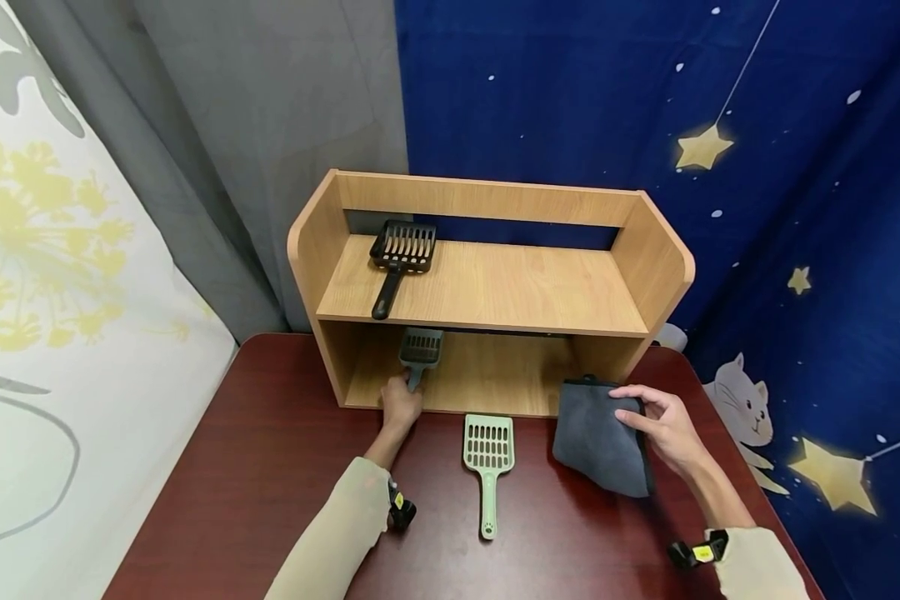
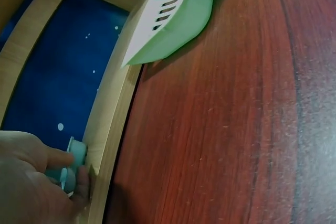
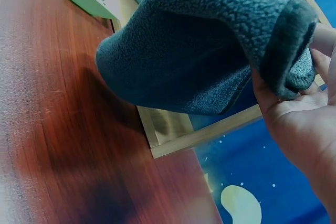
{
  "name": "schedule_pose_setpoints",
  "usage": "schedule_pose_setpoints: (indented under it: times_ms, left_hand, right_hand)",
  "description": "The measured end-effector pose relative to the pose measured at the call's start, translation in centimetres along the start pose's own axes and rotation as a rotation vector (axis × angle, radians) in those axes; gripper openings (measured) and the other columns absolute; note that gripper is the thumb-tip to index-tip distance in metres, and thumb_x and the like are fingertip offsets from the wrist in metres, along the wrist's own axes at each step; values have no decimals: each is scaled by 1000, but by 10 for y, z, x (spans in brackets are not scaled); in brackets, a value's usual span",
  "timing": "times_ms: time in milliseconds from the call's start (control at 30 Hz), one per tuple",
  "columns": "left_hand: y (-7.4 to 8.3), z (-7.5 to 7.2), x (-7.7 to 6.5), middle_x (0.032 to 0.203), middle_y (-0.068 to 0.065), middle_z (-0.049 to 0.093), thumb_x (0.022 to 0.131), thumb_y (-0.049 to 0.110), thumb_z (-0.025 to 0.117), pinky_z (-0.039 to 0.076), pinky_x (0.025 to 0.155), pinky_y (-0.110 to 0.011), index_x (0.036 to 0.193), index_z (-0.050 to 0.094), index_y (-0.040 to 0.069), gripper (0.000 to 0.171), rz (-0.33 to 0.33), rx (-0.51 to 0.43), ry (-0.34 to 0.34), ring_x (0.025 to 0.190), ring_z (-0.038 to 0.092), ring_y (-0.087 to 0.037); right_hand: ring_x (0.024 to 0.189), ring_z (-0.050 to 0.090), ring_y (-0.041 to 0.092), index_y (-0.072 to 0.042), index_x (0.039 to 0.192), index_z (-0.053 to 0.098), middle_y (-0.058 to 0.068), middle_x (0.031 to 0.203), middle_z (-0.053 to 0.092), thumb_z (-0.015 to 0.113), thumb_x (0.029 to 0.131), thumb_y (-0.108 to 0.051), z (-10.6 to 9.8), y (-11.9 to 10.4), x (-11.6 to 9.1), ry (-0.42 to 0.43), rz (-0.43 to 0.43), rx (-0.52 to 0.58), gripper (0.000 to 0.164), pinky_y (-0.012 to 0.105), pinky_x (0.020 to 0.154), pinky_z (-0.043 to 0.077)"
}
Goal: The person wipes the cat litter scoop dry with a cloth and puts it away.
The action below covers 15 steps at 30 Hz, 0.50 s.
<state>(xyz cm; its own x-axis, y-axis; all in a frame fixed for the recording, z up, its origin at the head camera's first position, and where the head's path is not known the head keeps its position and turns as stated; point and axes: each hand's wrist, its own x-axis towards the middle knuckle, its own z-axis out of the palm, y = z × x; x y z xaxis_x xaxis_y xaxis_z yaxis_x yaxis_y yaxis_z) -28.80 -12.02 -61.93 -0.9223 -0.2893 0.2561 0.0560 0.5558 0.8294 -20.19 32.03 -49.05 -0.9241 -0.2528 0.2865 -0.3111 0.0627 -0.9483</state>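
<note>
In the head view my left hand [image 1: 401, 405] grips the handle of a grey-blue litter scoop [image 1: 422, 346] on the lower shelf of a small wooden rack. The left wrist view shows that hand [image 2: 37, 174] at the shelf's front edge, its fingers round the handle. My right hand [image 1: 669, 429] pinches a dark grey cloth [image 1: 600, 437] by its edge, holding it over the table in front of the rack's right end. The cloth [image 3: 178, 51] hangs folded from the fingers in the right wrist view. A light green litter scoop [image 1: 488, 454] lies on the table between both hands.
The two-tier wooden rack [image 1: 487, 325] stands at the back of the dark red table [image 1: 270, 467]. A black litter scoop [image 1: 401, 254] lies on its upper shelf at the left. Grey and blue star-patterned curtains [image 1: 570, 92] hang behind, and a white patterned fabric [image 1: 60, 350] hangs at left.
</note>
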Motion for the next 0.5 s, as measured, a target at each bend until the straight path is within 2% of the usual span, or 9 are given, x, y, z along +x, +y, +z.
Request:
schedule_pose_setpoints:
  times_ms: [133, 300, 400, 500]
  left_hand:
    - [6, -2, -4, 66, -10, 59, 90, 6, 69, 50, 75, -61, 103, 74, -1, 15, -22, -1, 20, 75, 58, -35]
    - [9, 0, -8, 77, -25, 68, 91, 4, 70, 48, 72, -67, 109, 72, -4, 19, -6, -15, 31, 79, 64, -49]
    - [6, 5, -9, 89, -30, 72, 94, 9, 71, 49, 74, -68, 121, 70, -1, 29, -1, 16, 33, 87, 68, -55]
    - [7, 6, -11, 90, -31, 73, 95, 14, 71, 51, 80, -67, 136, 65, -1, 45, -4, 10, 23, 93, 69, -55]
  right_hand:
    - [114, 60, 6, 16, 119, 68, -7, 116, 75, 66, 95, 15, 2, 3, -2, 8, 9, 5, 25, 18, 97, 44]
    - [113, 60, 6, 16, 119, 67, -7, 116, 75, 67, 95, 15, 3, 5, -2, 14, 13, 2, 24, 17, 96, 45]
    - [112, 60, 6, 17, 119, 67, -7, 116, 76, 67, 94, 15, 4, 7, -1, 14, 11, 3, 25, 18, 96, 45]
    - [111, 61, 7, 17, 119, 68, -7, 116, 76, 67, 94, 15, 4, 8, 1, 13, 4, 3, 25, 18, 94, 47]
